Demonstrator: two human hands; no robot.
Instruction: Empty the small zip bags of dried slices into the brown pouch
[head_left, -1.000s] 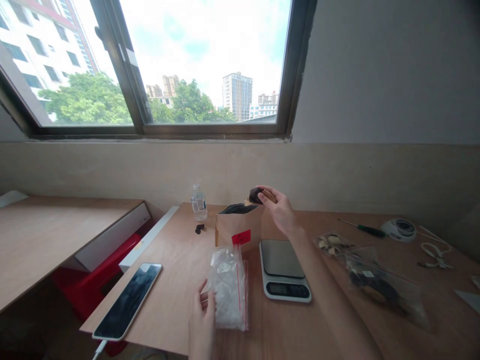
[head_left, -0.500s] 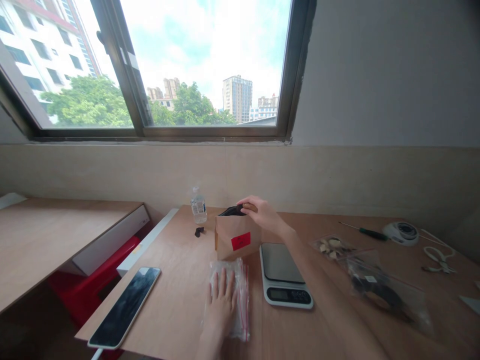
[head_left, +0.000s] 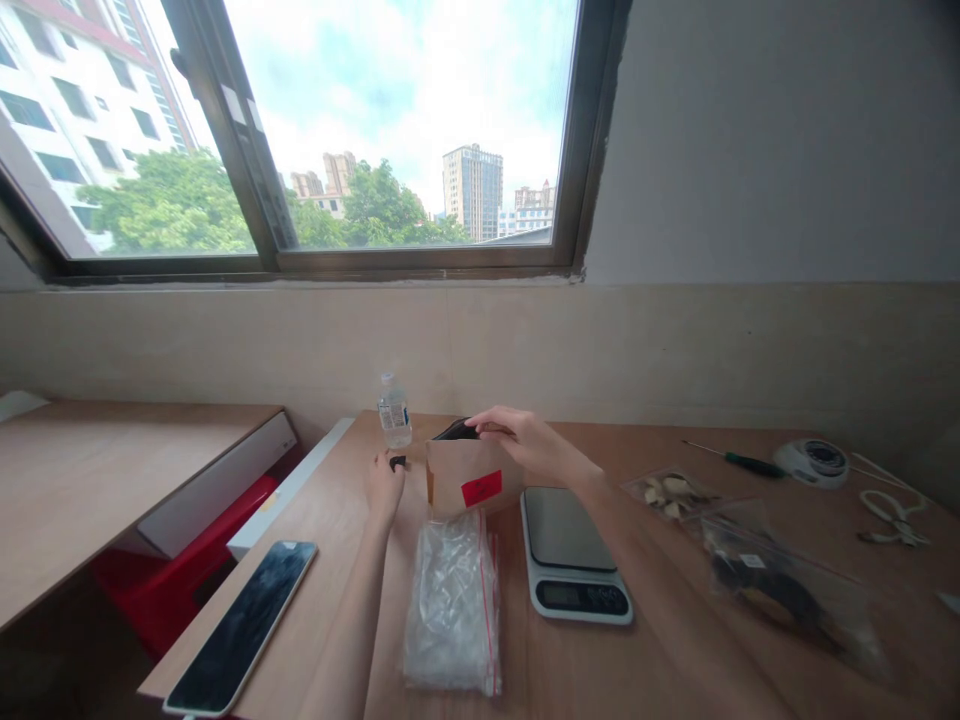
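At the back of the table my left hand (head_left: 385,487) has its fingers round a small black piece (head_left: 397,463), whose exact kind is unclear. My right hand (head_left: 517,440) is at the mouth of a brown paper bag (head_left: 450,478) with a red label, its fingers curled over the opening; what they pinch is partly hidden. Black material (head_left: 457,431) shows in the bag's mouth. In front of the bag lies a stack of clear zip bags (head_left: 450,610) with red seal lines. Right of the stack stands a kitchen scale (head_left: 570,535) under my right forearm.
A water bottle (head_left: 394,415) stands behind my left hand. A phone (head_left: 244,630) lies at the left edge. On the right are a bag of light pieces (head_left: 671,493), a bag with dark items (head_left: 772,585), a screwdriver (head_left: 750,465), a dome camera (head_left: 812,463) and a cable (head_left: 889,515).
My left hand has left the stack of zip bags and moved forward to the small black piece. My right hand has stayed at the paper bag's mouth, dipping slightly lower.
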